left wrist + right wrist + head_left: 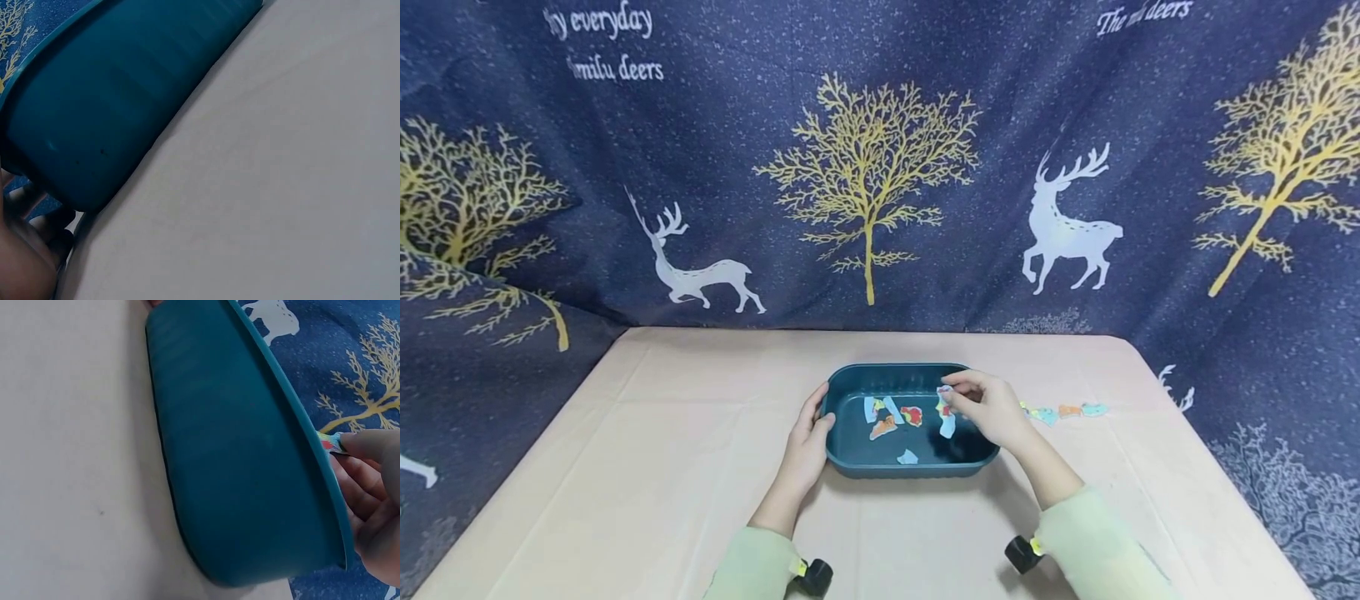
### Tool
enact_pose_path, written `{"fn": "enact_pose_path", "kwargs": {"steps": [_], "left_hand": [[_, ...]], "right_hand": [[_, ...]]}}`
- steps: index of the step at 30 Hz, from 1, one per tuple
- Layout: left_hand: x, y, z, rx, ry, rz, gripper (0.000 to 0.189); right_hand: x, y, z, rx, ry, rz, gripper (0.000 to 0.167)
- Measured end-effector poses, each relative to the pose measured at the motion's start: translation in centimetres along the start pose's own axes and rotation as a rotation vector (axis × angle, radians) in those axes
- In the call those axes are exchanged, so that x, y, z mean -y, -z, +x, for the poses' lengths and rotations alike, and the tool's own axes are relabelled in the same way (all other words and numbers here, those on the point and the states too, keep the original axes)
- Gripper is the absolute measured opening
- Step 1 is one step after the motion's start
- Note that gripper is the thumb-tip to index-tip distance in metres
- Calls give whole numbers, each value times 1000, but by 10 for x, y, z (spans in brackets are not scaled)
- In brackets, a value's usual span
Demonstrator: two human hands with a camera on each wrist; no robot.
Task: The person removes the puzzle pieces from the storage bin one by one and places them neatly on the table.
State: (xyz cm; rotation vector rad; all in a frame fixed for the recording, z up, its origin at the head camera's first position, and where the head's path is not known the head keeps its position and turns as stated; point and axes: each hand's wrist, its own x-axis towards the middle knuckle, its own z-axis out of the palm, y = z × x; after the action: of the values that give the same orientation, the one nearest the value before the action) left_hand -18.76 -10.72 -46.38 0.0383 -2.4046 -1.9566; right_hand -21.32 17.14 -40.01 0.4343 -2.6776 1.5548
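Observation:
A dark teal plastic basin stands on the table with several torn, colourful paper scraps inside. They include an orange scrap, a red one and a light blue one. My right hand pinches a paper scrap, blue, red and yellow, over the basin's right part. In the right wrist view, thumb and fingers hold that scrap just past the rim. My left hand holds the basin's left end, thumb at the rim and fingers along the outer wall. The left wrist view shows bent fingers at that end.
Right of the basin, more paper scraps lie in a row on the pale cloth-covered table. A dark blue curtain with trees and deer hangs behind the table. Black wrist devices sit below both sleeves.

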Motion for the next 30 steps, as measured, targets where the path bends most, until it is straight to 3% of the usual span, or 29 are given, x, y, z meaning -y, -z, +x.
{"fn": "enact_pose_path", "kwargs": {"steps": [12,21,30], "left_hand": [[-1,1,0,4,24,11,49],[-1,0,1,14,23,7,49],[-1,1,0,21,29,4,49]], "right_hand": [[-14,20,-13,-121,-49,179,30],[-28,45,-23,-205,-107,272,39],[-37,72,-34,-234,-149,394,24]]}}
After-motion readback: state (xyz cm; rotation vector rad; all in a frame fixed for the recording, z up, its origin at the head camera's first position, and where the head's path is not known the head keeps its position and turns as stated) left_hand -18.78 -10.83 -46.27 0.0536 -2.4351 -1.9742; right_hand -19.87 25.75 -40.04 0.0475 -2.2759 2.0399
